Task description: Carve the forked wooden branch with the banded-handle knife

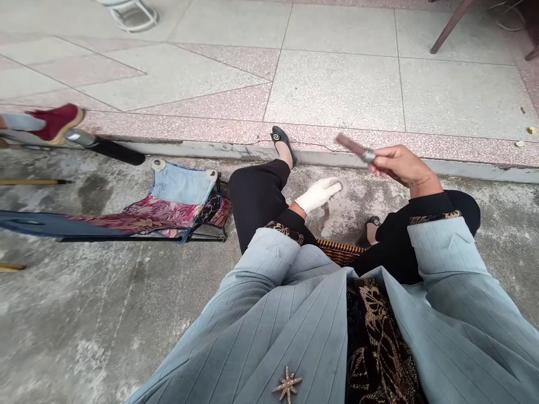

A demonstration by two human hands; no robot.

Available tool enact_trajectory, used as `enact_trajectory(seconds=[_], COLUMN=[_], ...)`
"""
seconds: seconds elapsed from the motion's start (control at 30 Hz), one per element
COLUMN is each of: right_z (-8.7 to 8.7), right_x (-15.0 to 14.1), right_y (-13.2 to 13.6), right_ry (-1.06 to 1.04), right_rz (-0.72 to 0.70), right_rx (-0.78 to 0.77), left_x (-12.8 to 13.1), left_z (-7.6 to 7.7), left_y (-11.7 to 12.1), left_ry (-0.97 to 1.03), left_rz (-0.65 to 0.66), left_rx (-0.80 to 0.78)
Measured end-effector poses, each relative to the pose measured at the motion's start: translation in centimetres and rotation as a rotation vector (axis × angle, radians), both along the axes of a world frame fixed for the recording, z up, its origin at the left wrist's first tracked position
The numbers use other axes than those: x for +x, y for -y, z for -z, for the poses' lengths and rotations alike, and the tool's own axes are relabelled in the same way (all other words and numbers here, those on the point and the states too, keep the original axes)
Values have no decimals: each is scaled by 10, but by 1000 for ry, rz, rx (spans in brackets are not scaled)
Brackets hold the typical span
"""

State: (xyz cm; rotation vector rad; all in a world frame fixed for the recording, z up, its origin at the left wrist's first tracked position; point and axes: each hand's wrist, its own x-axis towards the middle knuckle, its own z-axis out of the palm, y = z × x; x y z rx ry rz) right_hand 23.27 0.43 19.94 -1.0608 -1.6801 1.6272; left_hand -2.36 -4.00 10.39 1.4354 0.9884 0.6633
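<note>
My right hand (400, 165) is raised above my right knee, fingers closed around a dark reddish stick-like tool with a metal band (356, 148); the tool is blurred by motion. My left hand (319, 193), in a white glove, hangs low between my knees with fingers stretched out, just above the concrete ground (105, 314). A small dark object (325, 216) lies on the ground just below the gloved hand; I cannot make out what it is. I sit with black trousers and a grey striped jacket.
A low folding stool with patchwork fabric (168, 210) stands at the left. Another person's red shoe (59, 120) shows at the far left by a dark pole (109, 148). A tiled step edge (210, 148) runs across ahead. Thin sticks (33, 182) lie left.
</note>
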Motion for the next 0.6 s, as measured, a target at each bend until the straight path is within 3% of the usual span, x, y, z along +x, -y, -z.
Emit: enact_trajectory(seconds=[0.1, 0.17, 0.33, 0.43, 0.53, 0.6], right_z=[-1, 3, 21, 28, 31, 34], right_x=[2, 3, 10, 7, -9, -23], right_y=[-6, -12, -29, -31, -21, -8], right_ry=[-217, -219, 173, 679, 1101, 1131], right_rz=[341, 481, 667, 562, 177, -102], right_rx=[87, 115, 120, 164, 155, 111], left_x=[3, 3, -6, -18, -26, -28], left_z=[-2, -5, -15, -20, -18, -13], left_y=[4, 6, 6, 5, 3, 0], left_ry=[-3, 13, 103, 145, 221, 223], left_rz=[83, 126, 255, 276, 216, 90], left_rx=[-73, -97, -141, -149, -121, -61])
